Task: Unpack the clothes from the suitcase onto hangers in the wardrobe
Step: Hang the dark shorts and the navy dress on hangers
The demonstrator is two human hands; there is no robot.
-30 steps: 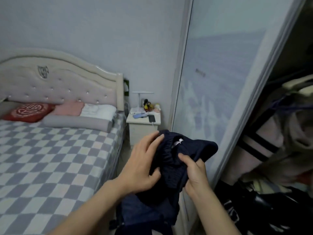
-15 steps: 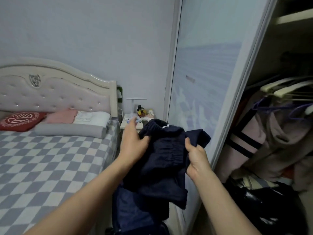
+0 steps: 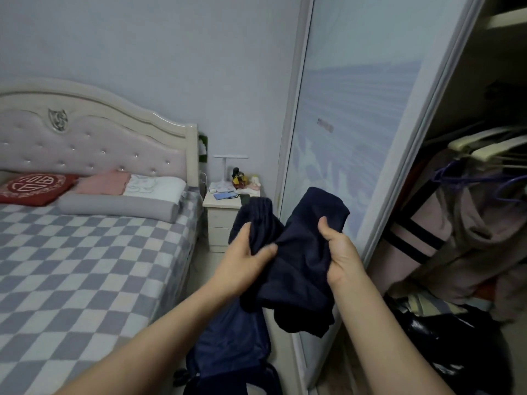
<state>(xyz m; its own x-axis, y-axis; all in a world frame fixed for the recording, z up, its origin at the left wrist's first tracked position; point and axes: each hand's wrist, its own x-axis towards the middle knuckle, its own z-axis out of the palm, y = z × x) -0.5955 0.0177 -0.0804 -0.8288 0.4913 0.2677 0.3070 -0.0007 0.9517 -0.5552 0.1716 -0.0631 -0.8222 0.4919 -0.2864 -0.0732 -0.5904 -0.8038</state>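
Beside the wardrobe door (image 3: pixel 356 143), your left hand (image 3: pixel 245 260) and right hand (image 3: pixel 338 249) both grip the dark garment (image 3: pixel 296 260), fingers curled around it.

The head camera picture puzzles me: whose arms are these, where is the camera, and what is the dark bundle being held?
No machine here: a person wears a wide-angle camera on the head, looking forward and down, so the arms are the person's own. The left hand and the right hand both grip a dark navy garment, bunched up between them. To the right stands the wardrobe with its sliding door pushed aside; clothes already hang inside on hangers. To the left are a bed with a checked cover and a bedside table. Below the hands lies something dark blue; I cannot tell what it is.
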